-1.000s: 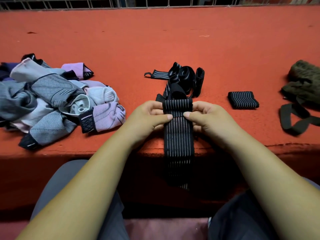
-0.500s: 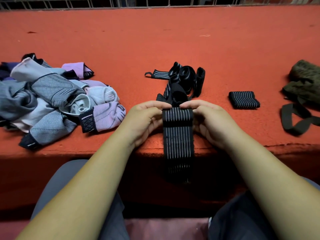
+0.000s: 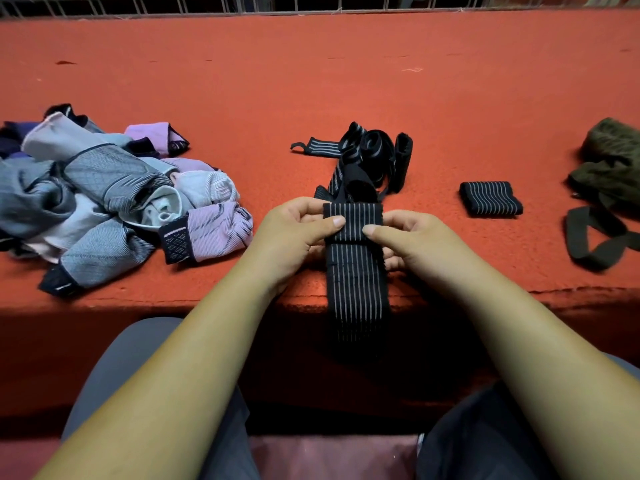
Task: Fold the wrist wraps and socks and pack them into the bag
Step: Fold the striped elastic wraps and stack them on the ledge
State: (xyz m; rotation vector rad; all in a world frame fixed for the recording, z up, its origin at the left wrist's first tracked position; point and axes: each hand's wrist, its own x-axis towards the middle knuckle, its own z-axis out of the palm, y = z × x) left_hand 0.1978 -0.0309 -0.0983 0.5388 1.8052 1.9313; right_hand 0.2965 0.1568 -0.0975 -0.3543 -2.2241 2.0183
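Left hand [image 3: 294,233] and right hand [image 3: 412,244] pinch the striped wrist wrap [image 3: 355,265] at centre. Sock pile [image 3: 104,202] lies at nine o'clock, tangled wraps [image 3: 374,157] at twelve, folded wrap [image 3: 490,202] and olive bag [image 3: 613,168] at three, on orange carpet [image 3: 311,81]; railing [image 3: 207,3] beyond.

Black striped wrap [image 3: 354,261] front and centre, top end folded over, tail hanging over the edge of the worktop [image 3: 214,289]. Just behind it, a tangle of loose wraps [image 3: 375,157] (none folded). Right of it, one folded wrap [image 3: 490,199], neat and flat. Far right, the olive bag [image 3: 613,164], slumped; well left, the sock pile [image 3: 104,199], grey and lilac.
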